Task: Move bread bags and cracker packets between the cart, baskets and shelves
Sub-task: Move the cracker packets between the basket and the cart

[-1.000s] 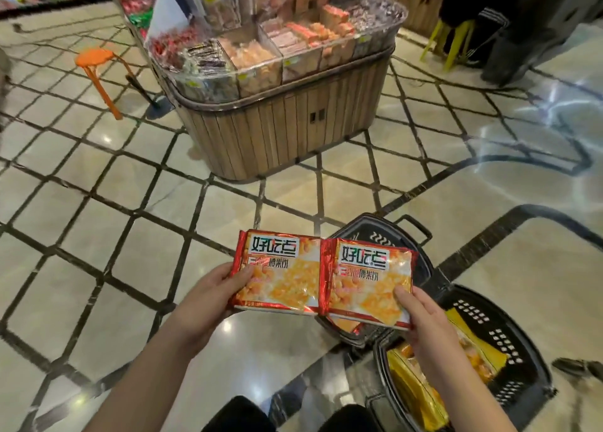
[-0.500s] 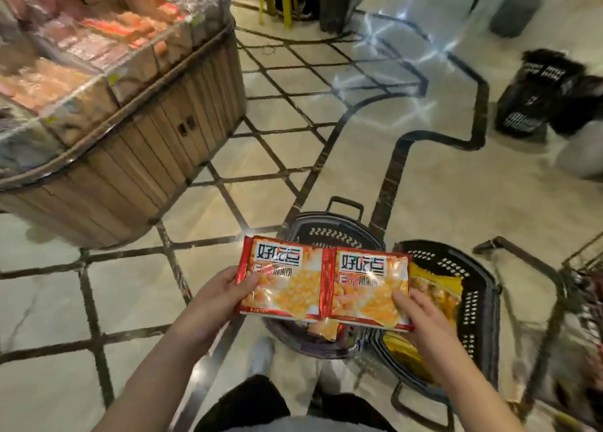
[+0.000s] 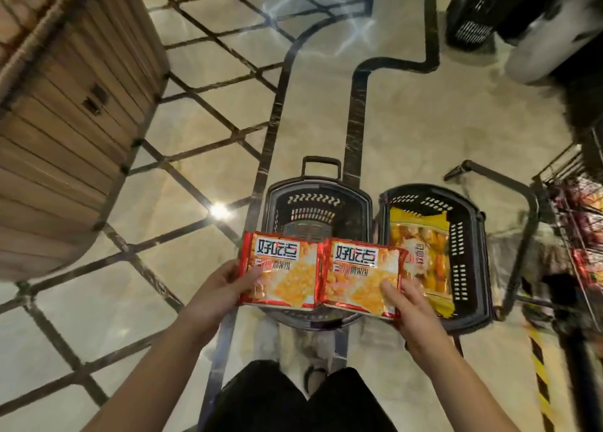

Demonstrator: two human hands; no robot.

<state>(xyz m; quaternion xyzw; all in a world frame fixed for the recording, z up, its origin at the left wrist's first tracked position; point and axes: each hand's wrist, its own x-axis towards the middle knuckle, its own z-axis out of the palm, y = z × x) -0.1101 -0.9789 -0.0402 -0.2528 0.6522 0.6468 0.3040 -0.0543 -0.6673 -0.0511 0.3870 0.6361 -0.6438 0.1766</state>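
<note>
— Well, what are you getting on the feed, starting from the left?

— I'm seeing a wooden stand (image 3: 65, 121) filling the left edge, sitting on the tiled floor (image 3: 408, 121).

— And the hands?

— The left hand (image 3: 225, 288) is pinching the left packet (image 3: 280, 271) by its outer edge, thumb lying on the printed front and fingers tucking underneath. The right packet (image 3: 362, 278) is lying beside it, their inner edges touching. The right hand (image 3: 411, 304) is pinching its lower right corner the same way, thumb on top.

— Where are the packets sitting, exactly?

— They're hanging face up in the air, over the near end of the left basket (image 3: 315, 203), which is standing on the floor ahead of the person's knees. The packets are hiding its near half from me.

— Anything further right?

— The right basket (image 3: 470, 232) is standing just beside the first, their sides nearly touching, and a yellow bag (image 3: 421, 252) is lying in it. Beyond that a cart (image 3: 574, 223) is showing at the right edge, blurring too much for me to read its load.
</note>
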